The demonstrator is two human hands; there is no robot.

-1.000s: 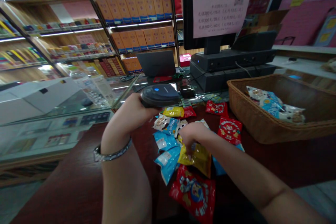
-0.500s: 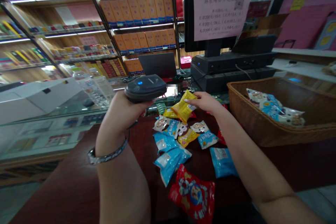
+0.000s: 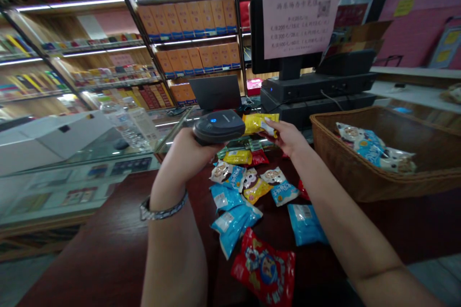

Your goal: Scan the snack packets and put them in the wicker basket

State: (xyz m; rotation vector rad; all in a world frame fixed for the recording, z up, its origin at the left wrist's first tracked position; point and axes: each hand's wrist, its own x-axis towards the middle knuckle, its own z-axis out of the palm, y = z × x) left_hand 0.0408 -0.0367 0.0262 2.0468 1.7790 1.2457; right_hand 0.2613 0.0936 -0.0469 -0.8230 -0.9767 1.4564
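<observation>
My left hand (image 3: pixel 194 153) is closed round the handle of a dark barcode scanner (image 3: pixel 219 126), a blue light glowing on its top. The scanner's front points right, close to a yellow snack bag (image 3: pixel 255 123) pinched in my right hand (image 3: pixel 284 136). A pale label on that bag faces me. Under my hands lie several snack bags: a blue bag (image 3: pixel 234 223), a blue-and-white bag (image 3: pixel 280 187), another yellow bag (image 3: pixel 237 157) and, nearest me, a red bag (image 3: pixel 265 268). My right forearm passes over the edge of a blue bag (image 3: pixel 306 223).
On the right stands a wicker basket (image 3: pixel 378 180) holding a few snack bags. Behind are a monitor (image 3: pixel 257 33) with a paper sign and a laptop (image 3: pixel 216 92). Plastic bottles (image 3: pixel 129 124) and a white box (image 3: pixel 54 136) rest on the glass counter at left.
The yellow bag has been raised and turned, its label showing towards me. The scanner has moved right and slightly down, so its front is now next to the bag.
</observation>
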